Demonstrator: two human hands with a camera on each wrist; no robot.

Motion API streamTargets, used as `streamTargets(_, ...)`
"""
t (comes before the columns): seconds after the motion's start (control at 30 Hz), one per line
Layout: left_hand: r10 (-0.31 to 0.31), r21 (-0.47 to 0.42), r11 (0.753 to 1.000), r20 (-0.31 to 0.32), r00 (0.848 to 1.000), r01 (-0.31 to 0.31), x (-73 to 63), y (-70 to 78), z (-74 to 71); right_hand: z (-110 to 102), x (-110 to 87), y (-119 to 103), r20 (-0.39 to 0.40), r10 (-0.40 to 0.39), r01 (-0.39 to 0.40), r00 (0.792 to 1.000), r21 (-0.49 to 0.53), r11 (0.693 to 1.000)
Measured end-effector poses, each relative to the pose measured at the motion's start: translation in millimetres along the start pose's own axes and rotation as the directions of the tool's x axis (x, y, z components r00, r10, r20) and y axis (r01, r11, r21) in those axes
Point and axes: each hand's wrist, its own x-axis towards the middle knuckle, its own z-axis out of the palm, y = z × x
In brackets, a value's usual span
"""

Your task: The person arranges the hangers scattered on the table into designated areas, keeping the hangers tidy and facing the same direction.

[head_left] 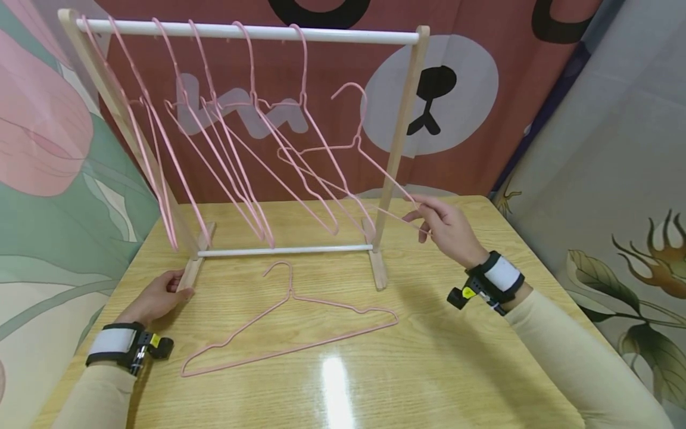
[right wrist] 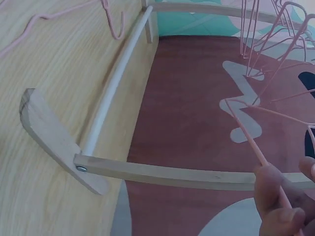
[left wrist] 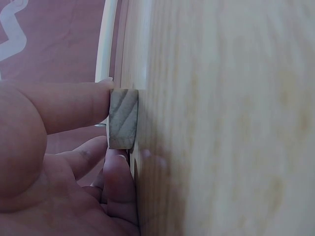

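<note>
In the head view, my left hand holds the front end of the rack's left wooden foot. The left wrist view shows the thumb on one edge of that foot's squared end and fingertips at the opposite edge. Out to the right, my right hand pinches a pink hanger by one end, its hook raised below the white top rod. This hanger is off the rod, tilted beside the right upright. Several matching hangers hang along the rod, spread from the left end past the middle.
Another pink hanger lies flat on the wooden table in front of the rack. A white lower bar joins the left foot to the right foot. Behind stands a reddish curtain; patterned fabric flanks the table.
</note>
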Motion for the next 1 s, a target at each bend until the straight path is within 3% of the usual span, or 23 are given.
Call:
streamTargets(0.23, 0.001, 0.003, 1.000, 0.002, 1.000, -0.001, 0.9, -0.3, 0.1, -5, 0.9, -7, -0.093, -0.126, 0.118, 0.988, -0.084, 0.989)
streamTargets(0.5, 0.010, 0.004, 1.000, 0.001, 1.000, -0.010, 0.8, -0.1, -0.1, -9, 6.5, -17, -0.184, -0.231, 0.220, 0.955, -0.081, 0.972)
streamTargets(0.77, -0.005, 0.008, 1.000, 0.009, 1.000, 0.005, 2.3, -3.2, 0.3, -4, 15.0, -29, -0.265, -0.254, 0.239, 0.930, -0.086, 0.967)
streamTargets(1.0, -0.006, 0.007, 1.000, 0.009, 1.000, 0.005, 3.3, -5.6, 0.5, 3, 24.6, -45, -0.259, -0.236, 0.220, 0.937, -0.091, 0.971)
